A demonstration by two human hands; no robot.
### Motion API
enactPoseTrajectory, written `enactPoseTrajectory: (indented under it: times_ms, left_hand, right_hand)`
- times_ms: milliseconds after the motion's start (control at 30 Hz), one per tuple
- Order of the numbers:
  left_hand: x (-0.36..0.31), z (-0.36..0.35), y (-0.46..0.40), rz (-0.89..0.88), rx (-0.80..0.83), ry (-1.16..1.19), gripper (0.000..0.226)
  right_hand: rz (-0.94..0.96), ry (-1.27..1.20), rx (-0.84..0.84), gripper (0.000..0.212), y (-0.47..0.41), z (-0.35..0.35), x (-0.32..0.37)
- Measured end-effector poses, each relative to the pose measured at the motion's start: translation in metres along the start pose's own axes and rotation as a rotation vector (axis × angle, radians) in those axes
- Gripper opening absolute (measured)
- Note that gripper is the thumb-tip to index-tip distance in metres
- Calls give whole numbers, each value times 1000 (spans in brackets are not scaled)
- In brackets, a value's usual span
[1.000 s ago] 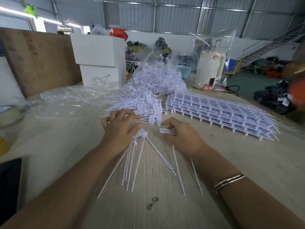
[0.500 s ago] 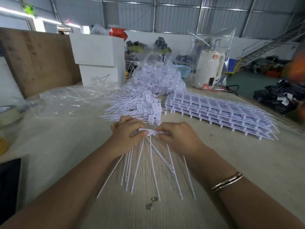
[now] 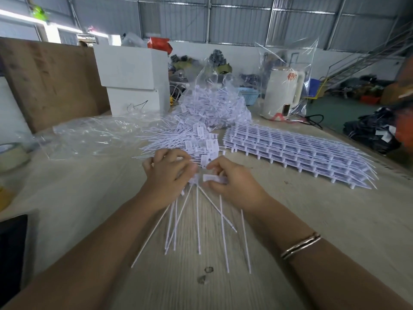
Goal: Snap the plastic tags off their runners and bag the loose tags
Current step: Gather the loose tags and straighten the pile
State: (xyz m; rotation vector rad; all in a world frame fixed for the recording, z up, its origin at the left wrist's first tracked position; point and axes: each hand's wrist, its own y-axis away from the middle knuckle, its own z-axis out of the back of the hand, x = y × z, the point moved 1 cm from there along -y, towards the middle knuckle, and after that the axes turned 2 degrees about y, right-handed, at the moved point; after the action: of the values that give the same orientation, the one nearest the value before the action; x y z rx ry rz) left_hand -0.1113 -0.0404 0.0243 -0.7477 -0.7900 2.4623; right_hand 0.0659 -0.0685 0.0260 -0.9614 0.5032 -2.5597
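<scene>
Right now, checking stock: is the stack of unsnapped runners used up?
No, a stack of tag runners lies on the table beyond the right hand.

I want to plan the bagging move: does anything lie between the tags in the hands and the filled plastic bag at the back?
Yes. The pile of loose tags lies on the table directly between the held tags, gripped by the left hand and right hand, and the bag of tags.

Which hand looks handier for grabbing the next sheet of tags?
Probably the right hand: the stack of unbroken runners lies on its side, while the left hand grips the bundle of loose tags.
</scene>
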Motion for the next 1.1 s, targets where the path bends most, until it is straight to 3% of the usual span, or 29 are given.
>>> enactPoseTrajectory:
  times_ms: [133, 233, 433, 600, 667, 733, 833, 967, 1033, 1100]
  left_hand:
    - [-4, -6, 0, -36, 213, 174, 66]
    - [-1, -1, 0, 28, 165, 261, 26]
    - [2, 0, 3, -6, 163, 234, 8]
    - [-3, 9, 3, -100, 173, 243, 30]
    - [0, 14, 2, -87, 169, 340, 20]
    - [10, 18, 1, -37, 115, 391, 12]
    - [20, 15, 3, 22, 56, 165, 19]
    - [14, 6, -1, 106, -35, -150, 23]
    - [12, 13, -4, 172, -77, -192, 37]
    - [12, 26, -4, 236, 2, -260, 62]
  right_hand:
    - [108, -128, 24, 30, 0, -5, 12]
    - [58, -174, 60, 28, 4, 6, 5]
    - [61, 133, 22, 11, 4, 9, -6]
    - [-75, -167, 97, 25, 5, 11, -7]
    - [-211, -354, 34, 29, 8, 18, -11]
    - [-277, -362, -57, 24, 10, 30, -22]
    - [-265, -164, -40, 10, 11, 33, -31]
    - [-186, -119, -44, 30, -3, 1, -10]
    - [-190, -99, -77, 31, -5, -4, -8]
    - [-282, -108, -137, 22, 0, 2, -11]
